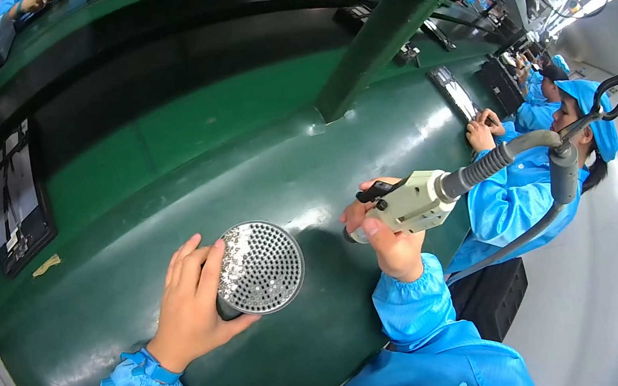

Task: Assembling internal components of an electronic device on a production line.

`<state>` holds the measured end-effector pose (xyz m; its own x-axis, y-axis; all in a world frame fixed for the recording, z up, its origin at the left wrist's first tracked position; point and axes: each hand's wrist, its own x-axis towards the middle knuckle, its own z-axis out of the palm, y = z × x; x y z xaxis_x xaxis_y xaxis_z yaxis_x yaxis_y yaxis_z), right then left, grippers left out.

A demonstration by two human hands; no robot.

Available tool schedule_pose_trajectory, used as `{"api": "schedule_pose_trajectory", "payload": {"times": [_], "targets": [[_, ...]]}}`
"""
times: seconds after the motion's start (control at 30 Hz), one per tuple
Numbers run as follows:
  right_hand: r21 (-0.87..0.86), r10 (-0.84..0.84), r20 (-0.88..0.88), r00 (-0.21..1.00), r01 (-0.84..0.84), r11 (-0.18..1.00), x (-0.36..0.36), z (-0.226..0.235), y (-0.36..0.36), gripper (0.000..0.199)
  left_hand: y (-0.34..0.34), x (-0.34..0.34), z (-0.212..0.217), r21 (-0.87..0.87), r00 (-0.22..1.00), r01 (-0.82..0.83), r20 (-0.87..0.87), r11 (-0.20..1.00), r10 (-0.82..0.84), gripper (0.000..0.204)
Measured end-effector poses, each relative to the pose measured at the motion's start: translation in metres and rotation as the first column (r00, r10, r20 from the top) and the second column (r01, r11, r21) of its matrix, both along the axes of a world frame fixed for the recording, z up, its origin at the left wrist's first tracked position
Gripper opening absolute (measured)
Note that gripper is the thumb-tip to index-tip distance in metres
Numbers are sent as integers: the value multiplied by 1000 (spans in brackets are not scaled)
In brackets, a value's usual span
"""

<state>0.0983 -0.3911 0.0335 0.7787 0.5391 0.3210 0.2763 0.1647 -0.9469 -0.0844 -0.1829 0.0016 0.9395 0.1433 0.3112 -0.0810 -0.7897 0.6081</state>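
My left hand [193, 300] grips a round black tray with a perforated metal top [260, 267], tilted up so its hole-covered face shows. It holds many small shiny screws in its holes. My right hand [388, 241] is shut on a beige electric screwdriver [412, 202] with a black switch, its tip pointing left toward the tray, a short gap away. A grey ribbed hose [505, 155] and cable run from the tool's rear to the right.
The green conveyor bench [182, 156] lies beneath both hands. A black fixture with a flat device [17, 199] sits at the left. A green post [409, 7] slants overhead. Co-workers in blue gowns [522, 183] work at the right beside similar fixtures [455, 93].
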Motion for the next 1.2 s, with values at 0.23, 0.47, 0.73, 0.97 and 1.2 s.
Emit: {"api": "schedule_pose_trajectory", "payload": {"times": [0.23, 0.47, 0.73, 0.97, 1.2], "targets": [[-14, 35, 9, 999, -35, 999, 8, -6, -3, 46, 0, 7, -4, 34, 1000, 23, 18, 999, -23, 97], [-55, -35, 117, 993, 42, 998, 11, -18, 0, 44, 7, 2, -23, 8, 998, 42, 47, 999, -42, 93], [-50, -30, 124, 992, 37, 998, 33, -18, -13, 27, 13, -13, -19, 25, 986, 8, 168, 1000, -12, 103], [59, 60, 128, 990, -68, 996, -24, 18, 26, 22, 18, -42, -9, 4, 988, 7, 157, 1000, -7, 102], [44, 68, 141, 988, -75, 996, -22, 19, 23, 19, 18, -39, -8, -7, 985, 15, 173, 1000, -13, 99]]}}
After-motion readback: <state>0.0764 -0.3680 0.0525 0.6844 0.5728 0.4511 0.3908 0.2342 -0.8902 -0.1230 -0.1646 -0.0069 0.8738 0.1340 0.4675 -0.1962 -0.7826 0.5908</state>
